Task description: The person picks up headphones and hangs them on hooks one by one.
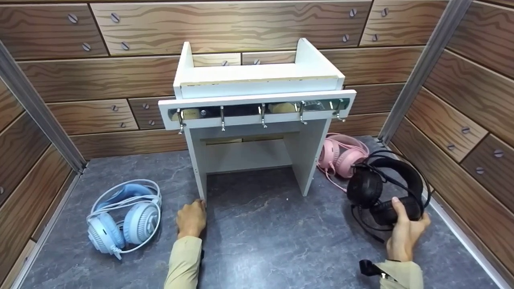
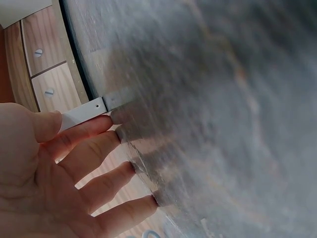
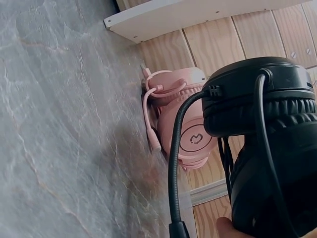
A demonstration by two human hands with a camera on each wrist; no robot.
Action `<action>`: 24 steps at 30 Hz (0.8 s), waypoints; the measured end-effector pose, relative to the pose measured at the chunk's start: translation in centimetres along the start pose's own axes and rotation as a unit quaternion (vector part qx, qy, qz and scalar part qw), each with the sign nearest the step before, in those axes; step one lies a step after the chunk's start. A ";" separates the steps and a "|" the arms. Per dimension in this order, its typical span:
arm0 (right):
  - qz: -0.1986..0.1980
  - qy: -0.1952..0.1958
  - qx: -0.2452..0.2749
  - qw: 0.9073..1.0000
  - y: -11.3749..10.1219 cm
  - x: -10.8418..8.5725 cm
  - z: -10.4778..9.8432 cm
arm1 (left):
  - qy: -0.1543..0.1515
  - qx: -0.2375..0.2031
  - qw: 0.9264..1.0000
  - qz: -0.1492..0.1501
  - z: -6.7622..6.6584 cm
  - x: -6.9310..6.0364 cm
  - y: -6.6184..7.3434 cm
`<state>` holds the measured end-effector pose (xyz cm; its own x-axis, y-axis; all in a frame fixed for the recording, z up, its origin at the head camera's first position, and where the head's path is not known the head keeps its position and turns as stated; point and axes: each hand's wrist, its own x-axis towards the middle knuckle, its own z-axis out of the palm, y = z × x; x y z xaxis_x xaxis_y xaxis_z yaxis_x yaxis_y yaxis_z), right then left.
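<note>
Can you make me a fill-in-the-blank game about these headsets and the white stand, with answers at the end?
1. The held headset, in the right grip, is coloured ____.
2. In the head view, the blue headset lies to the ____ of the left grip.
3. The white stand has ____ metal hooks along its front.
4. The rear headset is coloured ____.

Missing words: black; left; five; pink.
</note>
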<state>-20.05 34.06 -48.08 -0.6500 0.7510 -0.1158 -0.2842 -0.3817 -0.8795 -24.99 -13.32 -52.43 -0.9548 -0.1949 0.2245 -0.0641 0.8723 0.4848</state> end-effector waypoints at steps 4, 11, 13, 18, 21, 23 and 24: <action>-0.003 0.000 0.004 1.000 0.0 0.0 0.1 | -0.002 0.003 1.000 -0.001 -0.1 0.0 0.0; -0.005 0.003 0.009 1.000 0.0 -0.1 0.0 | -0.003 0.001 1.000 -0.003 -0.1 -0.2 0.0; -0.006 0.001 0.010 1.000 0.1 -0.2 0.1 | -0.001 0.001 1.000 -0.001 -0.2 -0.2 0.0; -0.010 -0.002 0.016 1.000 0.1 -0.3 0.3 | -0.014 0.003 1.000 -0.006 -0.2 -0.1 -0.1; -0.011 -0.002 0.031 0.999 0.2 -0.3 0.3 | -0.019 0.003 1.000 -0.011 -0.1 0.0 0.0; -0.014 0.000 0.037 0.999 0.2 -0.3 0.4 | -0.017 0.003 1.000 -0.010 -0.2 0.1 0.0; -0.015 0.001 0.039 0.999 0.2 -0.3 0.4 | -0.014 0.002 1.000 -0.008 -0.2 0.1 0.0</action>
<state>-20.17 33.51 -48.02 -0.6390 0.7637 -0.0915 -0.3579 -0.4005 -0.8435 -25.03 -13.38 -52.26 -0.9614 -0.1969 0.1922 -0.0816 0.8711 0.4843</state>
